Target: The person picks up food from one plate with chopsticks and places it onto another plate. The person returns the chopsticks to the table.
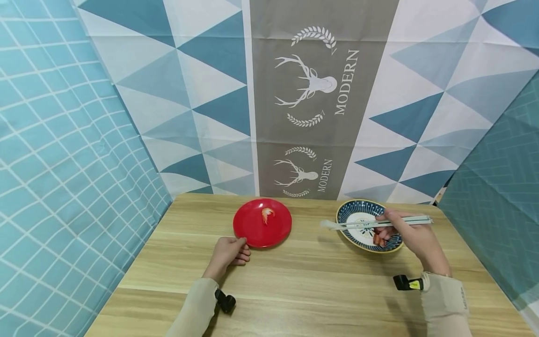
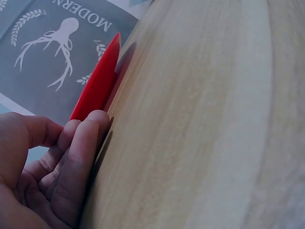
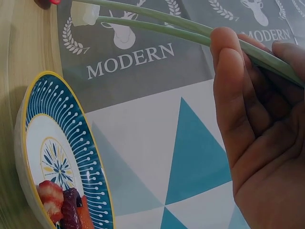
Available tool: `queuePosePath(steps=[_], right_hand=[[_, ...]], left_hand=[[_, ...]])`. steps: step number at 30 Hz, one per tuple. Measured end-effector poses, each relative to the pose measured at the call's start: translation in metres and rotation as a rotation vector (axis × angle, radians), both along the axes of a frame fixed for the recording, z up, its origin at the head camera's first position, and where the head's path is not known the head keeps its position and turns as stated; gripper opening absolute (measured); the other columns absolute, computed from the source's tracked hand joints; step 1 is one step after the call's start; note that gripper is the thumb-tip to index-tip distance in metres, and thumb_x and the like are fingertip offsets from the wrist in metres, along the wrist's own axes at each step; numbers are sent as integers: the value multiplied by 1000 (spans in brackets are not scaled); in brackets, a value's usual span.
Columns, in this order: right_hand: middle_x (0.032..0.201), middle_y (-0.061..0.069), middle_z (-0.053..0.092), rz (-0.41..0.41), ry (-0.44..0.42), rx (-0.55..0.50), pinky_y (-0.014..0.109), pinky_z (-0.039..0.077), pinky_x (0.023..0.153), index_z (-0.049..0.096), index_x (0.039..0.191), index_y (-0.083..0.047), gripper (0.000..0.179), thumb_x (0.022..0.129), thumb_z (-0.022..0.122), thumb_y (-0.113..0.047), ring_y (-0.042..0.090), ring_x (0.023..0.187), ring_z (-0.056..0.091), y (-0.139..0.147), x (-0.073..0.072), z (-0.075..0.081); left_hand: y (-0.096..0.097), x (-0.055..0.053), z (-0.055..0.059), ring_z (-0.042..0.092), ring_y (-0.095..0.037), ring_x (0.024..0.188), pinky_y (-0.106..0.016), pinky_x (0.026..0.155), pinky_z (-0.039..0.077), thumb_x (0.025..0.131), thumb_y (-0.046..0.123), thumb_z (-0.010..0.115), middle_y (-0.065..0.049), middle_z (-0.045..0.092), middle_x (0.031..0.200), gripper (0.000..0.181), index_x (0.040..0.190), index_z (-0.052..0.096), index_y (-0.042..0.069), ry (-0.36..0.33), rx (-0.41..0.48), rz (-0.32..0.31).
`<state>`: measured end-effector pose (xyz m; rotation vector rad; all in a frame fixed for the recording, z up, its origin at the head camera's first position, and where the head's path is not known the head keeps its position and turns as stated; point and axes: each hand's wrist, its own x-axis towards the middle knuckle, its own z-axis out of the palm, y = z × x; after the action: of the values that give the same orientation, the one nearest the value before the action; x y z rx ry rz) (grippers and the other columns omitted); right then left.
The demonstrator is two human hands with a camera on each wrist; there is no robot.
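My right hand (image 1: 410, 234) holds a pair of pale green chopsticks (image 3: 162, 25) above a patterned bowl (image 1: 358, 209). Between the chopstick tips is a small whitish, translucent piece of food (image 3: 86, 13), left of the bowl's rim. Inside the bowl lie reddish and dark food pieces (image 3: 70, 210), partly hidden by the hand in the head view. My left hand (image 1: 229, 252) pinches the near-left rim of a red plate (image 1: 248, 224) between thumb and fingers. A shrimp-like orange and white piece (image 1: 267, 215) lies on that plate.
Both dishes stand on a wood-grain table (image 1: 303, 281). Behind it hangs a patterned cloth (image 1: 294, 140) with deer heads and triangles. A blue gridded curtain (image 1: 63, 164) borders the left side, and a teal one (image 1: 501, 187) the right.
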<state>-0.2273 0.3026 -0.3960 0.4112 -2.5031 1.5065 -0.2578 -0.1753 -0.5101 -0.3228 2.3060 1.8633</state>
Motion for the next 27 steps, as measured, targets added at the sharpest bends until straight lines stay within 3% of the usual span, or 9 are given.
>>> queuePosePath(steps=[6, 15, 27], right_hand=[[85, 5, 77, 9, -11, 2, 28, 62, 61, 71, 111, 13, 48, 112, 45, -28, 18, 66, 71, -4, -2, 0], [81, 16, 73, 14, -111, -17, 32, 61, 58, 70, 114, 7, 53, 111, 44, -39, 20, 64, 68, -11, -2, -2], [72, 17, 68, 101, -71, -77, 31, 57, 49, 65, 111, 16, 50, 113, 42, -29, 15, 56, 63, -19, -5, -5]], left_hand=[[0, 0, 0, 71, -13, 60, -28, 57, 63, 103, 22, 60, -9, 73, 73, 34, 85, 72, -4, 3, -3, -2], [0, 0, 0, 71, -13, 60, -28, 58, 63, 103, 24, 61, -9, 73, 74, 35, 85, 72, -3, -8, -6, 2], [0, 1, 0, 71, -13, 60, -29, 57, 63, 103, 24, 60, -10, 73, 74, 35, 86, 72, -4, 1, -4, -4]])
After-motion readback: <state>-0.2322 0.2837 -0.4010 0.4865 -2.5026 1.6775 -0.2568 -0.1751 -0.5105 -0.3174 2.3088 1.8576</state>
